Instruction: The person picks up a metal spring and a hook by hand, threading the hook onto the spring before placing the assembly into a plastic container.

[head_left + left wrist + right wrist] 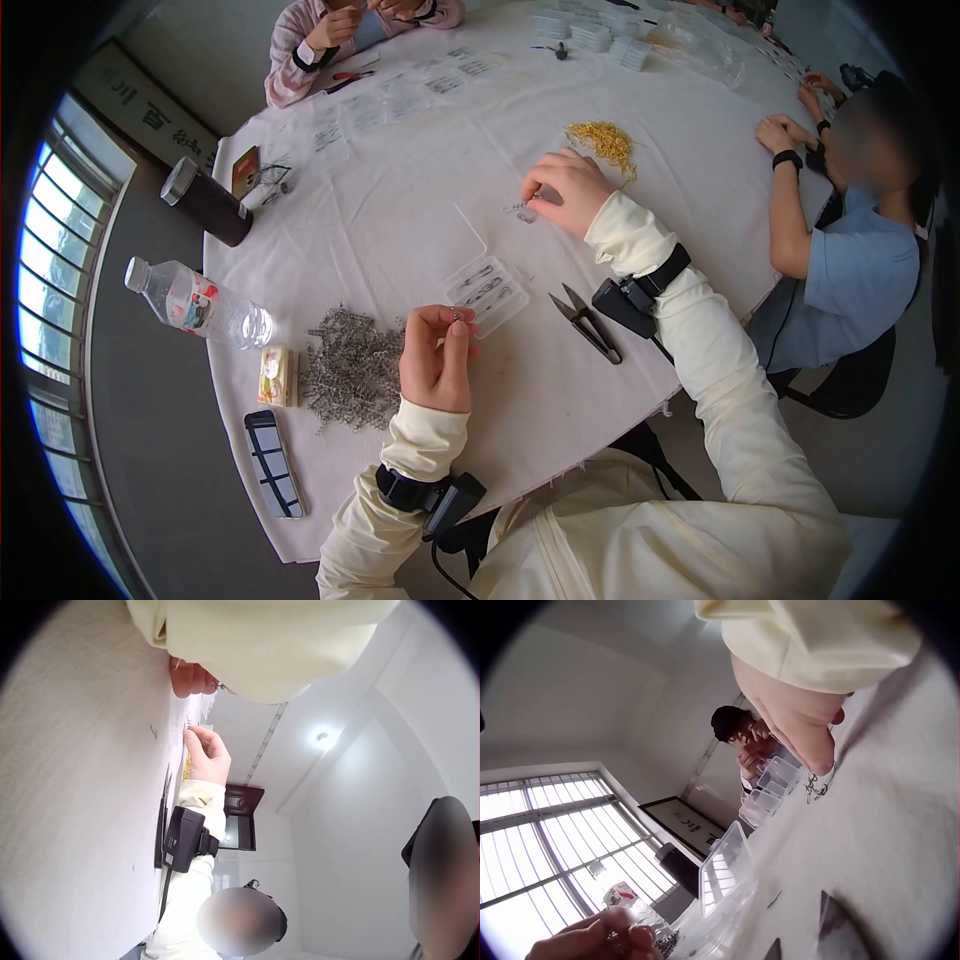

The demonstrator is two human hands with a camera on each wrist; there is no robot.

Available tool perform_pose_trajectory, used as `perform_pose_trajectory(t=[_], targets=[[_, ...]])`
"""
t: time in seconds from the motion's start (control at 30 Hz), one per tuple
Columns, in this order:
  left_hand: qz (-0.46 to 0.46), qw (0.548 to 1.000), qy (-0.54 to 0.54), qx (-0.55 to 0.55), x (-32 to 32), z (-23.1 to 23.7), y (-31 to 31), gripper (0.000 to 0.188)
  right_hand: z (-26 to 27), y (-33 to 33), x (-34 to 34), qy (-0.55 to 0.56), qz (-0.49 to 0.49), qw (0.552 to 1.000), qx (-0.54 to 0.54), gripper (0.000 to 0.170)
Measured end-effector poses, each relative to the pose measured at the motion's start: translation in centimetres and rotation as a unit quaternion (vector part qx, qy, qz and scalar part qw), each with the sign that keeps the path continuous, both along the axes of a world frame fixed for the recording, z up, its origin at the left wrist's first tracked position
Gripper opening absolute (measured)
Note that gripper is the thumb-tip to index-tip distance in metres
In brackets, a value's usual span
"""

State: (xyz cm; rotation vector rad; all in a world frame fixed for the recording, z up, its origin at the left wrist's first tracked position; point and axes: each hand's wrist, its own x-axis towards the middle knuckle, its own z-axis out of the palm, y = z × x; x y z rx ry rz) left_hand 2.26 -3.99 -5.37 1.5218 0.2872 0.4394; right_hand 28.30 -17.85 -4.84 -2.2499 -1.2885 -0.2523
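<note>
1. Nearest, at lower centre of the head view, your left hand (pixel 436 360) had thumb and fingertips drawn together, pinching a small silvery metal piece (pixel 459 315). The piece sat right at the tips, over the near edge of the box; whether your fingers touched that edge, I could not tell.

2. To its left lay a large tangled heap of silver-grey wire pieces (pixel 350 365), loose on the white cloth-covered table (pixel 530 400).

3. At centre stood a clear plastic compartment box (pixel 487 290), its lid (pixel 724 859) open. Dark metal pieces lay in its compartments, so I judged the sorting part done. The open lid and the big heap suggested that much was left; how full each compartment was, I could not make out.

4. Right of centre, black-handled snips with pointed steel blades (pixel 588 325) lay apart from both your hands.

5. Farther up, your right hand (pixel 572 192) had thumb and finger closed narrowly on a cluster of thin, looped silver wires (pixel 522 211). The loops hung out past your fingertips, close to the cloth; contact with it was unclear.

6. Just beyond, at upper right of centre, a heap of gold-coloured wiry pieces (pixel 603 143) lay near that hand, not in its grasp.
</note>
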Motion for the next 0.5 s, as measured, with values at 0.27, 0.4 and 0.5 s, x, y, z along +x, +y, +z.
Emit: perform_pose_trajectory(t=[0.27, 0.4, 0.5], targets=[[0.027, 0.998, -0.05, 0.008, 0.1, 0.7, 0.0, 0.013, 4.6, -0.5, -4.0, 0.145, 0.09, 0.974, 0.147, 0.014], [0.041, 0.992, -0.057, 0.104, 0.3, 2.4, 1.0, 0.018, 6.1, -0.2, -6.4, 0.181, 0.126, 0.962, 0.16, 0.016], [0.064, 0.984, -0.05, 0.155, 0.9, 4.3, 1.0, 0.018, 6.5, 0.1, -8.2, 0.17, 0.151, 0.956, 0.183, 0.019]])
